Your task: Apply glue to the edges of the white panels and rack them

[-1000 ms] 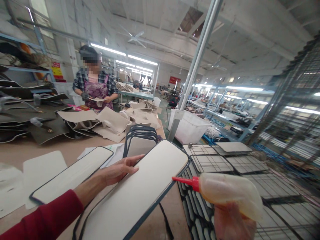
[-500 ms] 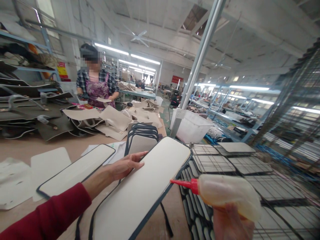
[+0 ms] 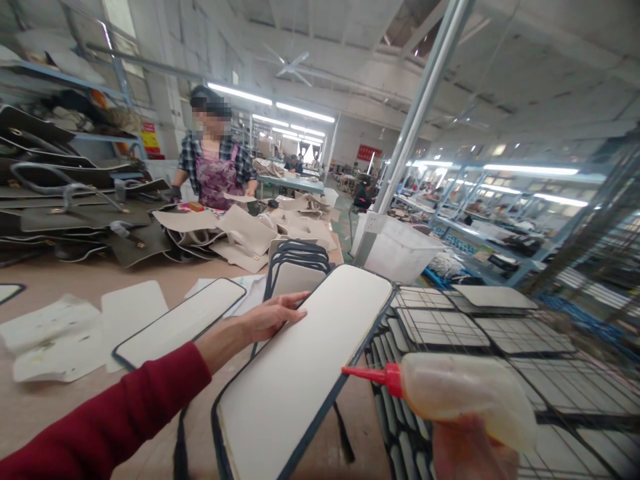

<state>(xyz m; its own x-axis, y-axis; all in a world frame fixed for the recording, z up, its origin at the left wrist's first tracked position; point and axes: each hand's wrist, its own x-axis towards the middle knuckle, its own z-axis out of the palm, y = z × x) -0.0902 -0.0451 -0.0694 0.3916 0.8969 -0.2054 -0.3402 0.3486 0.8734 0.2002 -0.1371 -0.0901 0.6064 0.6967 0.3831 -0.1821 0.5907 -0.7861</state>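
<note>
My left hand (image 3: 275,317) grips the far left edge of a long white panel (image 3: 310,373) with rounded corners and dark blue edging, thumb on its face. The panel is held tilted above the table. In my right hand (image 3: 470,447), partly cut off by the lower frame edge, is a translucent glue bottle (image 3: 460,387) with amber liquid inside. Its red nozzle (image 3: 370,375) points left, the tip at the panel's right edge; whether it touches I cannot tell. A dark strap end (image 3: 344,433) hangs below the panel.
A similar edged panel (image 3: 185,320) lies left of my arm. Behind my hand stand several dark-edged pieces (image 3: 297,257). Panels on wire racks (image 3: 525,333) fill the right side. A metal post (image 3: 400,153) rises beyond the table. Across it, a person (image 3: 215,160) handles beige pieces.
The view has turned left, so the surroundings sit farther right. Along the panel's right edge, the nozzle tip has shifted slightly toward me. Both hands keep their holds.
</note>
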